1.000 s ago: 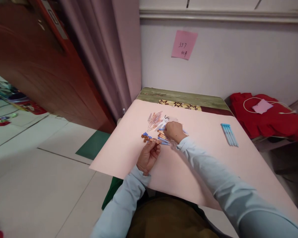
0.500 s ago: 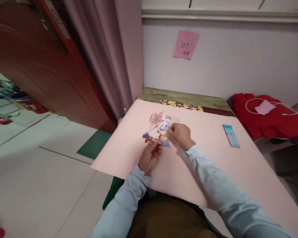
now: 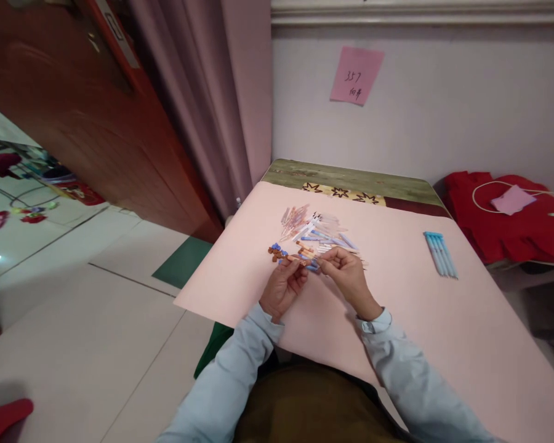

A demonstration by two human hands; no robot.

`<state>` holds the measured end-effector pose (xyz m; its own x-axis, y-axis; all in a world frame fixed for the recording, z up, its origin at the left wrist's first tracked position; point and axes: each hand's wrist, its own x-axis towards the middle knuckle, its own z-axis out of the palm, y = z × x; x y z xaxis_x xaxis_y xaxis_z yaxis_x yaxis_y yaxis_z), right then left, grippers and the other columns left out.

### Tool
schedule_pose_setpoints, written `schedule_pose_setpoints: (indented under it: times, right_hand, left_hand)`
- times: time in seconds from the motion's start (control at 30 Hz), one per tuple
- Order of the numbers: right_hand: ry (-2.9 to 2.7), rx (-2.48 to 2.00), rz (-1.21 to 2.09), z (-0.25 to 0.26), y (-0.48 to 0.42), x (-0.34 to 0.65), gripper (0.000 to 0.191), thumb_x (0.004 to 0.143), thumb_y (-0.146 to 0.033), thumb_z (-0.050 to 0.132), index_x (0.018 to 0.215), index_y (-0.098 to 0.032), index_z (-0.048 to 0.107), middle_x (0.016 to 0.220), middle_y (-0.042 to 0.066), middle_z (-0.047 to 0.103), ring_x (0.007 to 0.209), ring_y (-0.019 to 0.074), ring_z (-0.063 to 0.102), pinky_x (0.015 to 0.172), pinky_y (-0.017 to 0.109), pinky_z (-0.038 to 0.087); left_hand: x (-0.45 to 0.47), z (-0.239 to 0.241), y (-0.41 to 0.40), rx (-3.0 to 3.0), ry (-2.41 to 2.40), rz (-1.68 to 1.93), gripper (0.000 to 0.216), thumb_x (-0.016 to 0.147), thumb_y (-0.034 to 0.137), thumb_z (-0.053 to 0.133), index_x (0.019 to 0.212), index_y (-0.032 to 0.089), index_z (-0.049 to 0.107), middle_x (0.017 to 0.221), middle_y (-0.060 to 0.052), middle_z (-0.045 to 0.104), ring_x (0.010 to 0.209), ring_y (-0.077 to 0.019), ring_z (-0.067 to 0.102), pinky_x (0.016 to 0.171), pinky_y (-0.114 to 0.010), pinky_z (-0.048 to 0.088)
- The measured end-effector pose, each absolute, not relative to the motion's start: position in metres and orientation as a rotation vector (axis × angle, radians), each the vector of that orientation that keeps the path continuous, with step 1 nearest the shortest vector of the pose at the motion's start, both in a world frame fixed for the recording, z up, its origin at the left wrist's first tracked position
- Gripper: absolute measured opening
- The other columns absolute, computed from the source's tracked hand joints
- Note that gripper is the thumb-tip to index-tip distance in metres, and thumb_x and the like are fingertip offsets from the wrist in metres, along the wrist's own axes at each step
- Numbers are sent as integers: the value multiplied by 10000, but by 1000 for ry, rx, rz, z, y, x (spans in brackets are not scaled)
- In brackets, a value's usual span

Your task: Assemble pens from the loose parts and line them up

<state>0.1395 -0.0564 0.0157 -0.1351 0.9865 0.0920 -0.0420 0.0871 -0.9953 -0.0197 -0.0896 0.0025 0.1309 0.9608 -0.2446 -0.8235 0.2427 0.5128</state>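
My left hand (image 3: 284, 289) is closed, thumb and fingers pinching an orange pen part (image 3: 303, 263) low over the pink sheet. Right beside it, the fingertips of my right hand (image 3: 349, 277) are pressed together at the end of that part; whatever they pinch is too small to make out. Small brown and blue pen pieces (image 3: 276, 251) lie in a cluster just beyond my left fingers. Past both hands are loose pinkish clear tubes (image 3: 296, 219), white sticks with dark tips (image 3: 305, 228) and several blue pen parts (image 3: 323, 236). Orange pen parts (image 3: 306, 247) lie close to my fingertips.
Several light-blue pens (image 3: 440, 255) lie side by side at the right of the pink sheet (image 3: 425, 344) covering the table. Red cloth (image 3: 535, 227) with a cord is heaped beyond the right edge. A brown door (image 3: 96, 123) and curtain (image 3: 212, 80) stand left.
My right hand has come back from the loose parts toward me and now meets my left hand at the orange pen part. My left hand keeps its pinch; the view has shifted slightly.
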Motion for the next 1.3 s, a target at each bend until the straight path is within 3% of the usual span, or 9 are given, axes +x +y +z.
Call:
schedule_pose_setpoints:
  times: [0.13, 0.37, 0.5, 0.77, 0.9, 1.13, 1.3]
  right_hand:
    - [-1381, -978, 1289, 14, -61, 140, 278, 752, -422, 782, 799, -194, 630, 700, 4, 674, 607, 129, 617, 590, 251, 502]
    - [-1594, -1042, 1142, 11, -67, 138, 193, 792, -352, 744, 773, -189, 641, 614, -18, 636, 523, 102, 553, 493, 213, 414]
    - [-1627, -1028, 1155, 12, -67, 138, 187, 803, -361, 731, 771, -197, 648, 655, 0, 677, 550, 122, 590, 517, 229, 446]
    - [-1401, -960, 1545, 11, -63, 138, 397, 684, -507, 820, 834, -206, 608, 696, 5, 696, 600, 151, 644, 570, 267, 523]
    - [-1336, -848, 1782, 10, -65, 136, 366, 735, -482, 791, 814, -211, 559, 709, 5, 703, 653, 160, 667, 649, 290, 535]
    - [-1346, -1049, 1231, 17, -60, 144, 334, 831, -515, 677, 821, -186, 617, 603, -43, 550, 511, 92, 462, 497, 215, 375]
    - [-1178, -1212, 837, 18, -45, 166, 322, 829, -498, 659, 828, -177, 633, 675, -13, 593, 609, 124, 520, 574, 235, 419]
  left_hand:
    - [-18, 1, -89, 293, 596, 1334, 199, 780, 176, 784, 891, 132, 625, 820, -17, 672, 646, -73, 617, 558, -144, 518]
    - [-16, -1, -89, 337, 594, 1324, 248, 732, 196, 827, 853, 128, 622, 807, -2, 645, 637, -61, 572, 610, -165, 508]
    - [-15, -1, -89, 405, 596, 1313, 227, 738, 193, 820, 835, 113, 630, 780, -11, 638, 641, -69, 576, 632, -179, 504]
    - [-18, 1, -94, 423, 603, 1229, 210, 752, 211, 811, 826, 113, 641, 741, -14, 643, 612, -73, 582, 595, -175, 496]
    - [-20, 0, -95, 394, 582, 1157, 204, 764, 211, 805, 815, 101, 641, 723, -15, 633, 603, -73, 586, 590, -176, 513]
    - [-24, -1, -91, 121, 496, 1374, 64, 870, 150, 686, 844, 123, 634, 819, -14, 629, 648, -40, 585, 627, -130, 526]
    - [-26, 2, -90, 74, 474, 1409, 75, 896, 125, 638, 827, 141, 613, 835, -20, 619, 653, -38, 584, 635, -125, 533]
